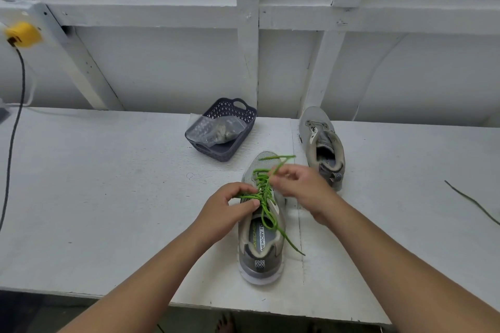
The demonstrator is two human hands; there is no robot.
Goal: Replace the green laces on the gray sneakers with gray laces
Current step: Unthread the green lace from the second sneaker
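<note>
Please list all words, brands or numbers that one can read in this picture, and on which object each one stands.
"SKECHERS": near sneaker insole, partly hidden by the green lace.
"MEMORY FO": same insole; the rest is covered.
Far sneaker insole: dark print, too small to read.
Bag in the basket: no readable text.

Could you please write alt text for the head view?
Both hands, left hand and right hand, pull the green lace from a gray sneaker on a white table. Behind stand a laceless sneaker and a basket.

Two gray sneakers: one (pixel 261 227) still laced in green, the other (pixel 323 144) bare. One basket (pixel 238 140), one plastic bag (pixel 209 128), two hands (pixel 230 207) (pixel 303 186).
</note>
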